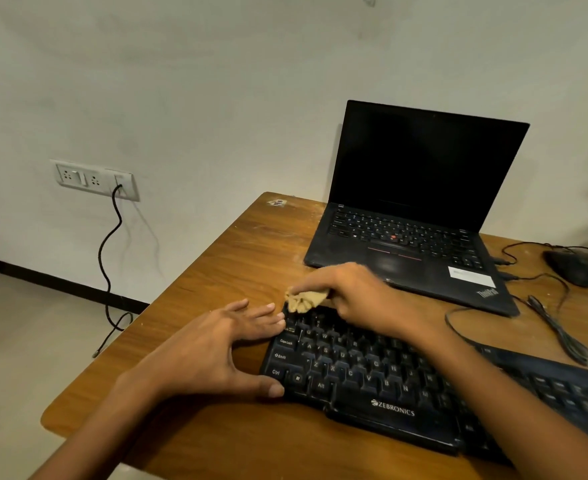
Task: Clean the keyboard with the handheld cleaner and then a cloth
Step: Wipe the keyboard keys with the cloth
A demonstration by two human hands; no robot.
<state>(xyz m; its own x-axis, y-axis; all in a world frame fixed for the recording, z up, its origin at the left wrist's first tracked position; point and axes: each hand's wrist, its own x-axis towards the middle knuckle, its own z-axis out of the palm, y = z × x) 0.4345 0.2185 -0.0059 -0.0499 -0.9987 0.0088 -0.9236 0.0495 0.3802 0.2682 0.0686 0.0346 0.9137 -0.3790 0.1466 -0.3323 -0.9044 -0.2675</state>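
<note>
The black keyboard lies across the lower right of the frame on the wooden table, its left end near the centre and its right end running off the edge. The cloth — a small tan wad — sits at the keyboard's top-left corner, just above centre frame. The right hand holds it there, fingers curled round the bunched fabric and pressing it against the top row of keys. The left hand braces the keyboard's left end: its fingers are spread, the fingertips touching the upper-left corner and the thumb set against the lower-left corner by the Ctrl key.

No handheld cleaner is in view, so this looks like the second stage, the cloth wipe, seemingly begun at the corner. The next move probably calls for dragging the cloth rightward along the rows while the left hand keeps the board from sliding.

An open laptop stands behind, upper right, with a mouse and its cable at the right edge.
</note>
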